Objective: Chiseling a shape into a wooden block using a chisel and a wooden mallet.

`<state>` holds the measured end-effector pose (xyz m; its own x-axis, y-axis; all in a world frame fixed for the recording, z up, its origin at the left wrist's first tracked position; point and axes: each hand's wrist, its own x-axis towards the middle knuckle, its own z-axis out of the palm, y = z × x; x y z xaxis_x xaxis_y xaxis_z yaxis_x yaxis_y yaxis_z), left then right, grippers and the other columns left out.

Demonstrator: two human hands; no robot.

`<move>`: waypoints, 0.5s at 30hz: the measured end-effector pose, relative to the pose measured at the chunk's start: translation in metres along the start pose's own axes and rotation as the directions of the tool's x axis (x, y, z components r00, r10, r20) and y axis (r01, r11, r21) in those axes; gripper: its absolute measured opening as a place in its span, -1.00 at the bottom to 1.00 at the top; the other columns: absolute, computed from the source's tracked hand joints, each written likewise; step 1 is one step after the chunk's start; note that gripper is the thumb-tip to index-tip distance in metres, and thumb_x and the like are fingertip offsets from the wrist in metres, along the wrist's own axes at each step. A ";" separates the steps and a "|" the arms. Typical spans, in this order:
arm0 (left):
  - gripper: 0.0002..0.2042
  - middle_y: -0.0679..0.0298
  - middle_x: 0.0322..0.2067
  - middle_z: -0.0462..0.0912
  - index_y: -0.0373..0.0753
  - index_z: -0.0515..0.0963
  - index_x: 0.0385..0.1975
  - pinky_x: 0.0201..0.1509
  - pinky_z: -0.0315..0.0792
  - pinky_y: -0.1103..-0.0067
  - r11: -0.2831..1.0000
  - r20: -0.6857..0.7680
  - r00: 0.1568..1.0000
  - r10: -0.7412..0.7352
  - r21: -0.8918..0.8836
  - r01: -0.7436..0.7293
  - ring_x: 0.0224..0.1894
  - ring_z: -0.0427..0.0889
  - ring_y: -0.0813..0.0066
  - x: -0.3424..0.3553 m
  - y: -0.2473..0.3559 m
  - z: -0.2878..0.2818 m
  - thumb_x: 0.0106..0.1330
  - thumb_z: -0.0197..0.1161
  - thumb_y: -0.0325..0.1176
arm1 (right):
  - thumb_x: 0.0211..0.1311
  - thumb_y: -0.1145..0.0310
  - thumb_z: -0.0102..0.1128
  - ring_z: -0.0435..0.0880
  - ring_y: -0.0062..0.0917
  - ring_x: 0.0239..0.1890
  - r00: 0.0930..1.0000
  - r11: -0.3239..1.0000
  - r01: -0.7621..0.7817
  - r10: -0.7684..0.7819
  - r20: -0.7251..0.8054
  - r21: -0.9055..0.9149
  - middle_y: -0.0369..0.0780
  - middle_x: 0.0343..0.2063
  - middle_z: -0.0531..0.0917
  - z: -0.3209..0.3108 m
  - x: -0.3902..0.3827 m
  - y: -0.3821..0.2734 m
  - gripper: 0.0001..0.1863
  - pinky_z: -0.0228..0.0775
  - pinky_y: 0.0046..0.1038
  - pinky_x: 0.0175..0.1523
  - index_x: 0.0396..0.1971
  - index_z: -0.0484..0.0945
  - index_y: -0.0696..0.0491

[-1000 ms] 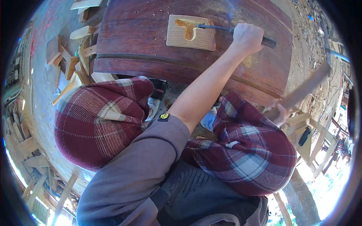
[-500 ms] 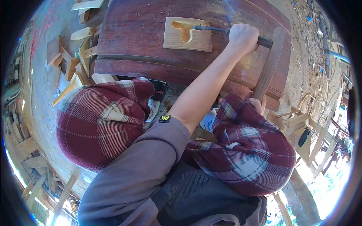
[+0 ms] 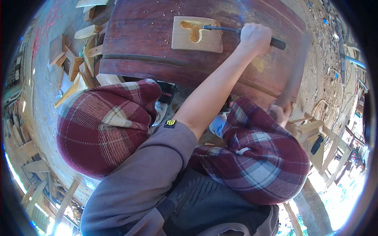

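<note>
My left hand is wrapped round a chisel, whose dark handle sticks out to the right of the fist. The chisel's tip rests at the right side of a carved recess in a pale wooden board. That recess is roughly T-shaped, with orange-brown hollowed wood inside. Lower right, my right hand grips the near end of a flat wooden bar. Both hand and bar are smeared by motion, and the bar stands apart from the chisel's handle end.
The board lies on a dark reddish wooden bench top with scattered small chips. Loose wood offcuts lie on the ground at left. A wooden frame stands at right. My knees are under plaid cloth.
My right hand and the wooden bar have swung right, away from the chisel's handle end. The chisel and my left hand have hardly moved.
</note>
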<state>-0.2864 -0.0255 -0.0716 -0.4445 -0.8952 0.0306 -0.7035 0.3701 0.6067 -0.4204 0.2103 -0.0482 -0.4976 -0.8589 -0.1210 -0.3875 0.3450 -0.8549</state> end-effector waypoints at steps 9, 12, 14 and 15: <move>-0.80 0.17 -0.44 0.70 -0.09 0.66 -0.42 -0.21 0.53 0.37 0.999 0.009 1.000 0.000 0.042 0.000 -0.33 0.70 0.19 0.004 -0.001 0.000 -0.03 0.31 -0.20 | -0.14 0.39 0.09 0.44 -0.52 -0.45 0.997 0.997 -0.076 0.076 0.025 -0.035 -0.17 -0.37 0.46 0.029 0.001 0.019 -0.41 0.37 -0.48 -0.37 0.03 0.36 0.19; -0.81 0.16 -0.46 0.69 -0.13 0.66 -0.46 -0.22 0.53 0.38 0.999 -0.011 1.000 -0.012 0.049 0.013 -0.33 0.70 0.20 -0.002 -0.009 0.004 -0.04 0.32 -0.21 | -0.19 0.40 0.15 0.47 -0.52 -0.39 0.936 0.931 -0.338 0.347 -0.051 0.139 -0.10 -0.24 0.48 0.014 0.000 -0.033 -0.37 0.36 -0.49 -0.32 0.04 0.38 0.20; -0.83 0.15 -0.46 0.69 -0.14 0.66 -0.47 -0.23 0.54 0.39 1.000 -0.071 0.997 -0.008 -0.024 0.006 -0.34 0.70 0.20 0.000 -0.009 -0.004 -0.04 0.31 -0.24 | -0.18 0.40 0.15 0.48 -0.52 -0.37 0.956 0.900 -0.256 0.290 -0.047 0.352 -0.09 -0.25 0.48 0.005 0.005 -0.022 -0.39 0.37 -0.50 -0.32 0.03 0.39 0.19; -0.83 0.15 -0.46 0.69 -0.14 0.66 -0.47 -0.23 0.54 0.39 1.000 -0.071 0.997 -0.005 -0.030 0.003 -0.34 0.70 0.20 0.000 -0.007 -0.006 -0.04 0.31 -0.24 | -0.14 0.41 0.14 0.47 -0.54 -0.47 0.966 0.875 -0.179 0.243 -0.088 0.450 -0.15 -0.38 0.48 0.006 0.006 -0.027 -0.45 0.34 -0.54 -0.42 -0.02 0.38 0.20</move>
<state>-0.2785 -0.0293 -0.0713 -0.4006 -0.9124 0.0837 -0.6878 0.3598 0.6305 -0.4084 0.1936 -0.0289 -0.6435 -0.7123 -0.2802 0.0995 0.2852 -0.9533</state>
